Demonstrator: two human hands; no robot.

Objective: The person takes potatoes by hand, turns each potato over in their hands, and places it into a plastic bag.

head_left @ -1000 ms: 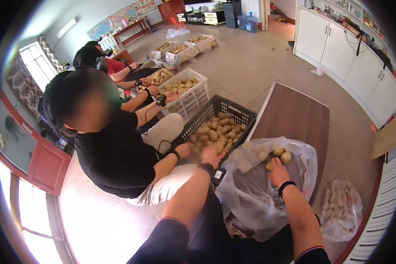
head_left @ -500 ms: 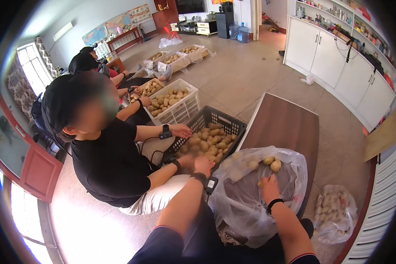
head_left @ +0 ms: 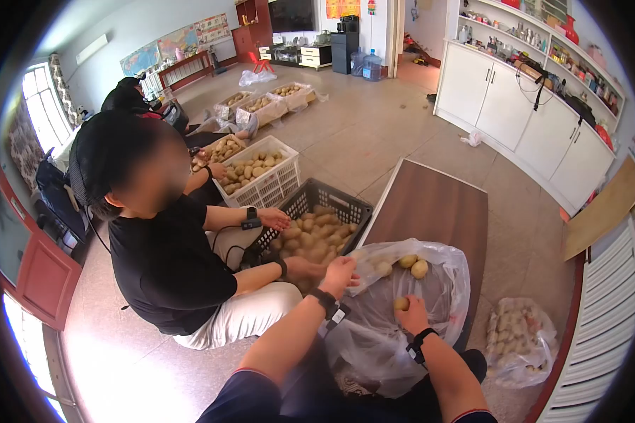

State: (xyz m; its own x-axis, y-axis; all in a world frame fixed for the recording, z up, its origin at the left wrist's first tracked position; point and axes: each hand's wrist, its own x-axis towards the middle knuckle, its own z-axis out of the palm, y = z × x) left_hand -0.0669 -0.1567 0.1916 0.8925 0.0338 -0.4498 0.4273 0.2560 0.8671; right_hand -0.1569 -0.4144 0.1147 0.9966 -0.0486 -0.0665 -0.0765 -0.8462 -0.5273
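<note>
A clear plastic bag (head_left: 441, 299) lies open on the end of a brown wooden board (head_left: 430, 208). My right hand (head_left: 414, 317) is inside its mouth, closed around a potato (head_left: 401, 303). Two potatoes (head_left: 413, 266) rest together towards the bag's far side, and another potato (head_left: 383, 268) shows through the plastic on the left. At the bag's left rim, my left hand (head_left: 339, 276) has its fingers pinched on the plastic. Just beyond that hand stands a black crate (head_left: 356, 211) of potatoes, where a co-worker's hand (head_left: 305, 268) reaches in.
The co-worker in black (head_left: 166, 275) sits close on my left. Behind the black crate is a white crate (head_left: 279, 183) of potatoes, with more filled boxes (head_left: 264, 111) farther back. A bag of potatoes (head_left: 518, 338) sits on the floor at right, near a radiator (head_left: 600, 317).
My left hand has risen from beside the black crate to the bag's rim. My right hand stays in the bag with the potato, its wrist turned. The view has shifted slightly.
</note>
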